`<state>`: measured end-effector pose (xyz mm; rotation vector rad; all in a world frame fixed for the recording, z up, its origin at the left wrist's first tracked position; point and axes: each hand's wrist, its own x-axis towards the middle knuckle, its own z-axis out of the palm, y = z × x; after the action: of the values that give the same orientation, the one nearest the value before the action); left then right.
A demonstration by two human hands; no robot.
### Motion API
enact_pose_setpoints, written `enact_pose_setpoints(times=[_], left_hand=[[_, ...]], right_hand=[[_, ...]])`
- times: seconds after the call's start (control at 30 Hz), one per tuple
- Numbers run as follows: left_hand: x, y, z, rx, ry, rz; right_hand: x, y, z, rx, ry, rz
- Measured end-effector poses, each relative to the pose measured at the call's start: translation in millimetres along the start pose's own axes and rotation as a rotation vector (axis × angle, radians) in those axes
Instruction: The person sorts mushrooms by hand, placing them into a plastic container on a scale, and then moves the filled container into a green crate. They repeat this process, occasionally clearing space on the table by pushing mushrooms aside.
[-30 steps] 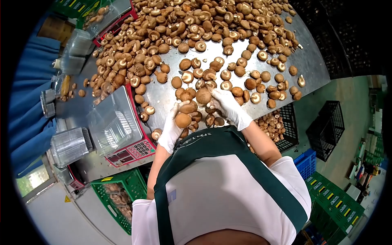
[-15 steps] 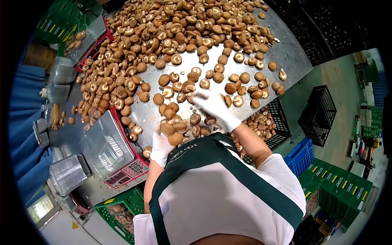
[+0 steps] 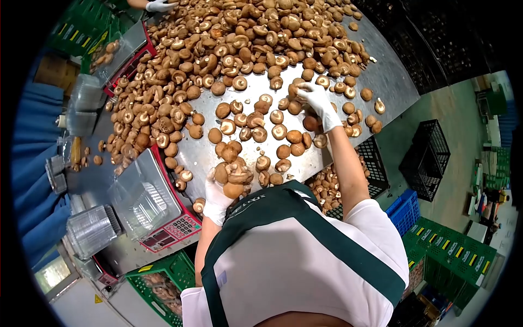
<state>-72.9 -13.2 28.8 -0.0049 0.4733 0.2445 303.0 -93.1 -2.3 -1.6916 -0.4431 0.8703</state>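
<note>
Nearest the body, the gloved left hand (image 3: 213, 196) cups its fingers around a handful of mushrooms (image 3: 235, 177), brown-capped with pale stems, at the near edge of the steel worktop (image 3: 395, 82). Farther out, the gloved right hand (image 3: 317, 101) has stretched away from that handful to the edge of the heap (image 3: 245, 38), fingers curled down; whether they pinch anything cannot be told.

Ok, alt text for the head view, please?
The gloved left hand cradles several brown mushrooms at a steel table's near edge, while the right hand reaches among loose ones farther out. A red scale with a clear tray stands left.
</note>
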Motion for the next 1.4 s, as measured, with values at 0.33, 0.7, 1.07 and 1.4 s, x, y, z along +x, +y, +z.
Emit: enact_pose_setpoints(times=[0.33, 0.7, 1.07, 1.4], left_hand=[[16.9, -3.4, 13.3, -0.037, -0.405, -0.212], [5.6, -5.4, -3.7, -0.009, -0.252, 0.056], [4.0, 0.1, -13.1, -0.059, -0.218, 0.095], [14.1, 0.9, -6.7, 0.025, -0.009, 0.036]], right_hand=[[-111.5, -28.8, 55.3, 0.295, -0.321, 0.052], [-49.8, -40.5, 41.6, -0.616, 0.090, -0.053], [42.6, -17.3, 30.9, -0.945, 0.262, -0.134], [53.3, -35.6, 75.8, -0.948, 0.250, -0.177]])
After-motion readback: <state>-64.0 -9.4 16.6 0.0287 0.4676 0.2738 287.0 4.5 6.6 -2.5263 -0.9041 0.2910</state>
